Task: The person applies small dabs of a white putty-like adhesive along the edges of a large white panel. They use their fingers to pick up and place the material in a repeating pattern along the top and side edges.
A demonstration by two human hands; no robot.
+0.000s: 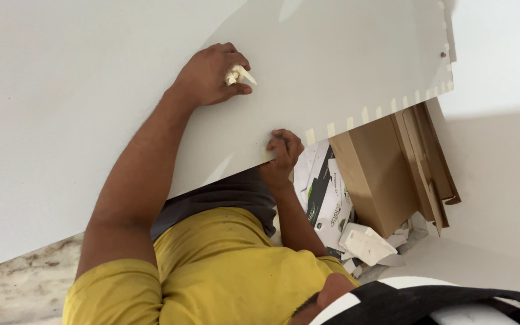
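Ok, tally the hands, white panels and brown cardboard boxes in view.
Hands of the person in yellow: 2, one on the panel's face, one at its edge
White panel: 1
Brown cardboard box: 1
Total: 4

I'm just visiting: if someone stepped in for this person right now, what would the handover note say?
Left hand: flat against the white panel, its grip shut on a small cream piece.
Right hand: fingers curled around the panel's lower edge.
The panel is held up at a tilt, with cream tabs showing along its notched edge.
A cardboard box, printed packaging and white foam bits lie behind it.
Done: panel is out of its packaging. Left: it is still carried only by the hands, and the cream piece is still in the grip.
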